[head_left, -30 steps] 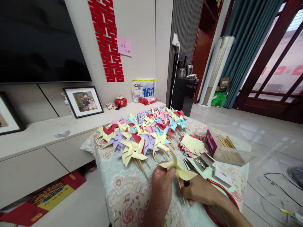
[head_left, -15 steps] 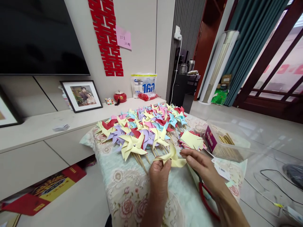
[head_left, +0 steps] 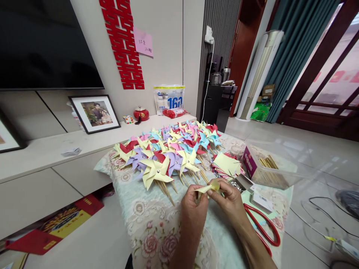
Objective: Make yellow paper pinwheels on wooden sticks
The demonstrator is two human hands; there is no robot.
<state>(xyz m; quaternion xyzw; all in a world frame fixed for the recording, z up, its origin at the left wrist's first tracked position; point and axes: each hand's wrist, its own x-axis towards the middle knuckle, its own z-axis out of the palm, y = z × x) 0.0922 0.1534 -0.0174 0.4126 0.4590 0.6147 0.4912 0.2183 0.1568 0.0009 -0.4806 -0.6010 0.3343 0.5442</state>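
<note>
Over on the left the pile of finished pinwheels (head_left: 165, 153) fans across the worktop (head_left: 146, 224), yellow, purple, red, blue and pink, sticks pointing toward the person; now to the middle, where the left hand (head_left: 193, 207) and right hand (head_left: 231, 203) meet just above the flowered cloth, and both sets of fingers are pinched on one yellow paper piece (head_left: 207, 187), the left at its near corner, the right folding a flap over from the other side. The piece sits in the air between the two hands, just in front of the nearest sticks. To do this fold well, I'd say keep the corners gathered at the centre with the left thumb pressing flat while the right brings each tip across without creasing the curve, and keep it clear of the pile so nothing snags. Further right, a stack of cut paper squares (head_left: 227, 166), then a clear box of sticks (head_left: 269, 168), and red scissors (head_left: 263, 228) lying by the right wrist. Around the room: a dark screen (head_left: 47, 41) on the wall at left, a framed photo (head_left: 95, 112) on the low shelf, a red paper cutting (head_left: 122, 41) above it, green curtains (head_left: 294, 48) and glass doors at right
</note>
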